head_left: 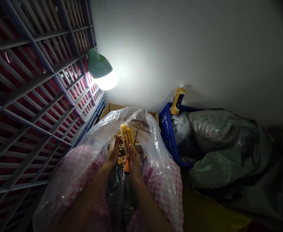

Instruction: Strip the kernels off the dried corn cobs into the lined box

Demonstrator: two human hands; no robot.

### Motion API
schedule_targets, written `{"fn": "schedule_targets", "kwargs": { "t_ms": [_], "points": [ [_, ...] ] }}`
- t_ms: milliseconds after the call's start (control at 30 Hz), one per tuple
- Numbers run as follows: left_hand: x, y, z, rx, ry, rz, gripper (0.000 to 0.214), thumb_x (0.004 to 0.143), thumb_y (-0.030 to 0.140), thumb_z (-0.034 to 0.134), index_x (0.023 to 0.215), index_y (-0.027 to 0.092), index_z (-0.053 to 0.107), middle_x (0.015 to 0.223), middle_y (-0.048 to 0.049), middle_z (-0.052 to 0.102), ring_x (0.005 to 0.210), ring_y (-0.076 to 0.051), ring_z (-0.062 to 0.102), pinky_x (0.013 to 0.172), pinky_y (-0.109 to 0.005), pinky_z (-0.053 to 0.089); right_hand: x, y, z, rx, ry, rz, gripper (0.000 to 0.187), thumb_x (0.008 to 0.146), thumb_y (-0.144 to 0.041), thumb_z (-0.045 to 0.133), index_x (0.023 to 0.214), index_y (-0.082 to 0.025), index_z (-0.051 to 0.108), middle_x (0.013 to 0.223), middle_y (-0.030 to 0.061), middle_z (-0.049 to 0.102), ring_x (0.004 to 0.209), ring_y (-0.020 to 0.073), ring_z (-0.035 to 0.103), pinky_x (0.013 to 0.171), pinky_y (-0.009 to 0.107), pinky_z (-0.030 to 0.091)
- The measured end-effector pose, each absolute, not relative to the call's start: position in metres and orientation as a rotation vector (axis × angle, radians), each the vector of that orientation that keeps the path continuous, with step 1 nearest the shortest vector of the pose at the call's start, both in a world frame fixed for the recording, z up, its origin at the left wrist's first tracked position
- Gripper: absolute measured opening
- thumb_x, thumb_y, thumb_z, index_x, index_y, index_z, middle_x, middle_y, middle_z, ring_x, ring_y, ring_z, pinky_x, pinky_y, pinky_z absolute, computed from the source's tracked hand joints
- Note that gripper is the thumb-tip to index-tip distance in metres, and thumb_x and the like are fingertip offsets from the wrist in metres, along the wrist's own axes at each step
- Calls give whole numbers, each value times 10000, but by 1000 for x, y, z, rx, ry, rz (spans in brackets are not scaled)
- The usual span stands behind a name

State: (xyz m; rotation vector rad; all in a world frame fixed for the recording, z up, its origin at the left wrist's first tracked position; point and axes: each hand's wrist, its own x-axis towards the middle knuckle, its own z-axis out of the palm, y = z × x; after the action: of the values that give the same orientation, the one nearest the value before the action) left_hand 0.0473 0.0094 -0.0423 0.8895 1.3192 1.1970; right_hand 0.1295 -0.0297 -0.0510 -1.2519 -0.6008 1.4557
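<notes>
An ear of corn (127, 136) points up and away from me, with yellow kernels in rows and a paler strip along its left side. My left hand (113, 151) is closed at the cob's left side. My right hand (134, 162) is wrapped round a screwdriver (126, 166) with an orange handle, and its thumb lies against the corn's lower right. The dark, thin shaft sticks up to the right of the cob. Loose kernels (121, 159) lie below the corn. A clear plastic sheet (93, 132) drapes round my hands and over pink checked cloth on my legs.
A cardboard box (111, 107) stands against the wall behind the plastic. A lit lamp (100, 66) hangs from stacked slatted crates (54, 74) at left. At right, a blue basket (166, 129) holds bags and a yellow bottle (177, 100), beside green sacking (218, 167).
</notes>
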Motion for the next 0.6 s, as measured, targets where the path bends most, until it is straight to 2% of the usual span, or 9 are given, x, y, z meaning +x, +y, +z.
{"fn": "schedule_targets", "kwargs": {
  "t_ms": [133, 233, 367, 467, 600],
  "points": [
    [45, 9, -42, 1010, 1393, 1151, 572, 756, 711, 428, 817, 164, 587, 720, -34, 601, 671, -177, 548, 619, -281, 440, 125, -34, -58, -1305, -716, 1425, 458, 752, -557, 597, 880, -130, 702, 735, 32, 668, 676, 161, 575, 637, 252, 446],
    [46, 5, -41, 1055, 1557, 1132, 628, 762, 754, 326, 696, 174, 558, 604, -20, 541, 566, -167, 488, 537, -290, 392, 120, -35, -61, -1267, -697, 1451, 436, 756, -538, 596, 868, -130, 702, 724, 27, 668, 694, 171, 587, 665, 260, 455],
    [50, 2, -40, 1018, 1592, 1131, 640, 778, 747, 281, 643, 188, 560, 597, -42, 568, 580, -190, 526, 560, -306, 422, 118, -35, -62, -1240, -638, 1459, 436, 737, -543, 613, 865, -134, 695, 734, 32, 669, 707, 182, 604, 698, 275, 471],
    [52, 1, -41, 950, 1566, 1172, 588, 807, 696, 309, 662, 192, 575, 614, -48, 592, 598, -188, 546, 564, -292, 445, 120, -36, -60, -1269, -652, 1424, 444, 725, -541, 625, 868, -125, 685, 739, 31, 662, 707, 178, 594, 682, 269, 468],
    [54, -1, -44, 890, 1560, 1194, 548, 808, 676, 328, 619, 203, 531, 560, -23, 546, 545, -167, 514, 504, -280, 430, 123, -40, -55, -1337, -759, 1336, 440, 714, -543, 630, 861, -132, 684, 707, 14, 639, 662, 154, 553, 604, 238, 437]
  ]
}}
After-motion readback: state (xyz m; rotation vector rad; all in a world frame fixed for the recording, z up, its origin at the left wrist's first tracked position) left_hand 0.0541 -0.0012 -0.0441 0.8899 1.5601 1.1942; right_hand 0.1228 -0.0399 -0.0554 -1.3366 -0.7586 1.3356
